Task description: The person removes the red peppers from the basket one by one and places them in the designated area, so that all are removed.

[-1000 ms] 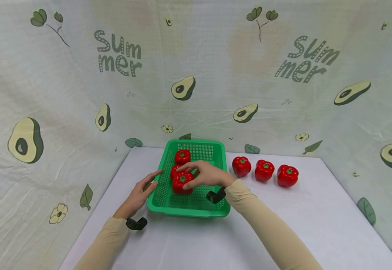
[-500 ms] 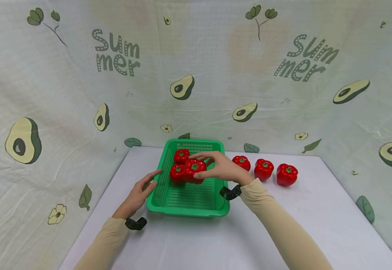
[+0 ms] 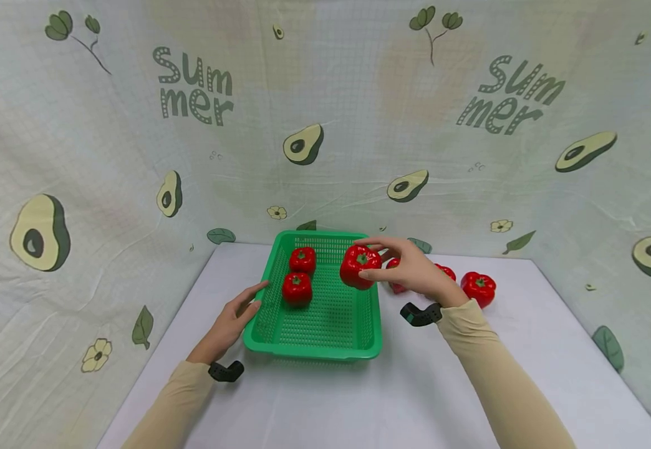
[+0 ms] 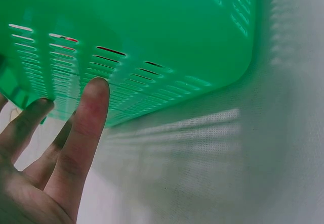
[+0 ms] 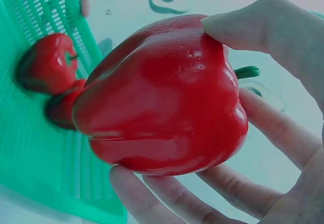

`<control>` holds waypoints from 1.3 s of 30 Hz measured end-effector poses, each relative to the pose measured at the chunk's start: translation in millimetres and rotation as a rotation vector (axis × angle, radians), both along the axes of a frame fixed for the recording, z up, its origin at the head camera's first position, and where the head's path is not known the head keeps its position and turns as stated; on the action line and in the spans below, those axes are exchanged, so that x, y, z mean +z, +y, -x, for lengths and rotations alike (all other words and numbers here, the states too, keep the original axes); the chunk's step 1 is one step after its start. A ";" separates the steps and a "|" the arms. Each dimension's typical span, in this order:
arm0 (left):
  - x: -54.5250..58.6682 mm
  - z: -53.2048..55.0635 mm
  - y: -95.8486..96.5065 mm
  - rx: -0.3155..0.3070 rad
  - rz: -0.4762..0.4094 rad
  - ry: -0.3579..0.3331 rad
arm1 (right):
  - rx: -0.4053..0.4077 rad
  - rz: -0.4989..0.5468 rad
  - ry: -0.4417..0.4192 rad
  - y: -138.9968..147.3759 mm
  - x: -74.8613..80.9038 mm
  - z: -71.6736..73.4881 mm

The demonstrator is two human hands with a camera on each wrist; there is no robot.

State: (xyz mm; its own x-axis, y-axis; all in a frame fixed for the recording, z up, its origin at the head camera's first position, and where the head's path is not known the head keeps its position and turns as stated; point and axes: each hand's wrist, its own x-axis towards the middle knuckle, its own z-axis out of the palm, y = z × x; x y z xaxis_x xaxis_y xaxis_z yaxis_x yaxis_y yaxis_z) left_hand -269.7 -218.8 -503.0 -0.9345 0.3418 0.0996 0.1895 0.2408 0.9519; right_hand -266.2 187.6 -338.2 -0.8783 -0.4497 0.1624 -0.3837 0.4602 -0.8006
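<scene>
My right hand [image 3: 418, 269] grips a red bell pepper [image 3: 353, 269] over the right rim of a green plastic basket [image 3: 314, 354]. Seen from the right wrist, the thumb presses on one side of the pepper [image 5: 162, 97] and the fingers lie around the other; its green stem points toward the palm. Two more red bell peppers sit along the basket's left side, a back one [image 3: 302, 259] and a front one [image 3: 296, 290]. At the basket's left edge rests my left hand [image 3: 224, 325]; in the left wrist view its extended fingers [image 4: 88, 118] touch the slotted wall [image 4: 167, 27].
To the right of the basket stand three red bell peppers on the white table [image 3: 314, 405]. The rightmost pepper [image 3: 478, 288] shows well; the other two are partly behind my right hand. A patterned cloth [image 3: 348, 93] hangs behind the table.
My right hand has lifted the pepper out from beside the others in the basket and carried it right, to above the right rim. The left hand and basket have stayed put.
</scene>
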 end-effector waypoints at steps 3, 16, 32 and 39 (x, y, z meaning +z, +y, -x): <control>-0.1 0.3 0.4 0.005 -0.006 -0.009 | -0.042 0.025 -0.007 12.6 2.2 -4.7; -2.6 1.6 -1.2 -0.009 -0.013 0.005 | -0.193 -0.006 -0.028 55.4 -11.9 -14.0; 2.7 -0.9 1.5 0.006 0.000 -0.005 | -0.312 0.032 -0.112 81.8 -51.0 -16.6; 1.3 -0.4 0.4 0.010 -0.003 -0.009 | -0.304 0.050 -0.139 82.1 -73.6 -16.3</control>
